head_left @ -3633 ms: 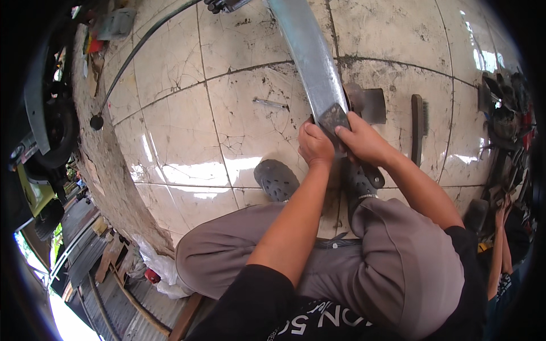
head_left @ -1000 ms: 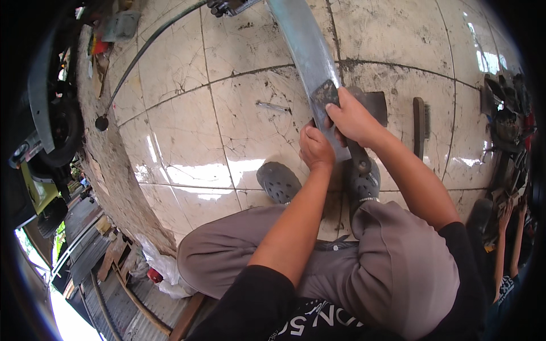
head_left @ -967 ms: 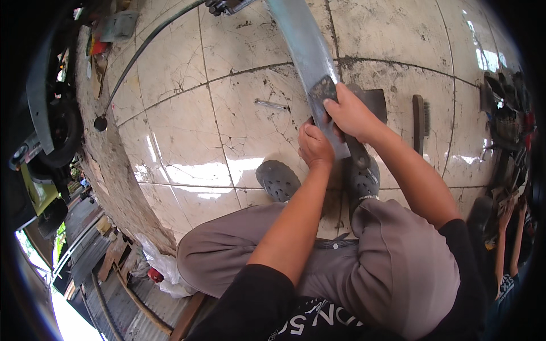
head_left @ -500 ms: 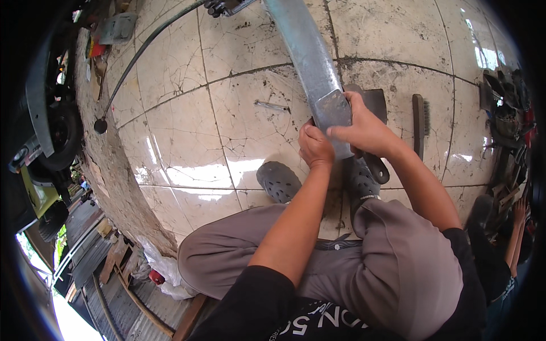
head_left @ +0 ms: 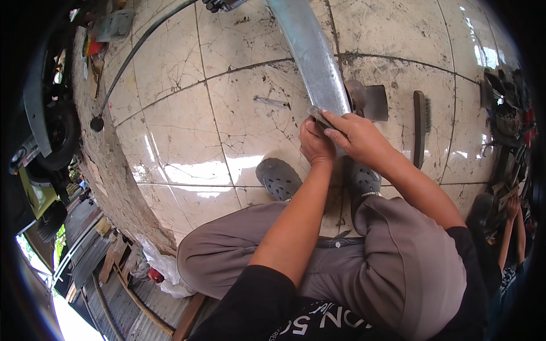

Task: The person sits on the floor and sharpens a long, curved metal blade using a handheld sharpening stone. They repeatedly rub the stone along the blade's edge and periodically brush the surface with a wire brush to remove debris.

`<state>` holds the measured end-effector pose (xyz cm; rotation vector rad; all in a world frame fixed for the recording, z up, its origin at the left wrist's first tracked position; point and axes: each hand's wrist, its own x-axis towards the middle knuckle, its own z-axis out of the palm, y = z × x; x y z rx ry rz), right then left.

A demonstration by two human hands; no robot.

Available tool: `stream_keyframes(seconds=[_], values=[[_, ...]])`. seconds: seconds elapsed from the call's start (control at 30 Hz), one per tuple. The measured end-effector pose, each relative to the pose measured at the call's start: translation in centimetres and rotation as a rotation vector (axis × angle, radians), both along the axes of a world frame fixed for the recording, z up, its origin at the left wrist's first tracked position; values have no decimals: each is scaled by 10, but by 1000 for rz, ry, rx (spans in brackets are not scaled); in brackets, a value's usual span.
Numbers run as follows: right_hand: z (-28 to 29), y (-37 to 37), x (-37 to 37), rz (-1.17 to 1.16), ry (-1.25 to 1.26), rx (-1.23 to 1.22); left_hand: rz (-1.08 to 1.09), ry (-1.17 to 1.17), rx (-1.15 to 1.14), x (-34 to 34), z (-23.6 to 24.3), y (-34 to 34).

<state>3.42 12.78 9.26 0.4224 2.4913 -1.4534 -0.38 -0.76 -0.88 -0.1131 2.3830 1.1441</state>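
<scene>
The metal strip [head_left: 315,59] slants down from the top edge, its near end between the shoes [head_left: 278,177] and partly behind the hands. The left hand [head_left: 317,142] is curled closed on the strip's left edge; the right hand [head_left: 359,135] pinches a flat tool [head_left: 319,115], tilted across the strip near the left knuckles. Tile [head_left: 244,125] spreads widely left of the strip, past a small metal piece [head_left: 272,103]. On the right, a dark plate [head_left: 375,103] sits close, with a gap before the wire brush [head_left: 420,128].
</scene>
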Motion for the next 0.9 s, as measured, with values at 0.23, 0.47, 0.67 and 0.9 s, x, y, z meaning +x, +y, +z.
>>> stream_keyframes(seconds=[0.23, 0.47, 0.67, 0.9], values=[[-9, -6, 2, -6, 21, 40, -46, -25, -53, 0, -6, -3], [-18, -9, -11, -36, 39, 58, -48, 32, -76, 0, -4, -2], [-15, -10, -28, -45, 41, 93, -59, -38, -28, -6, -7, -6], [-12, -11, -21, -54, 26, 70, -31, -27, 40, -4, -1, -2]])
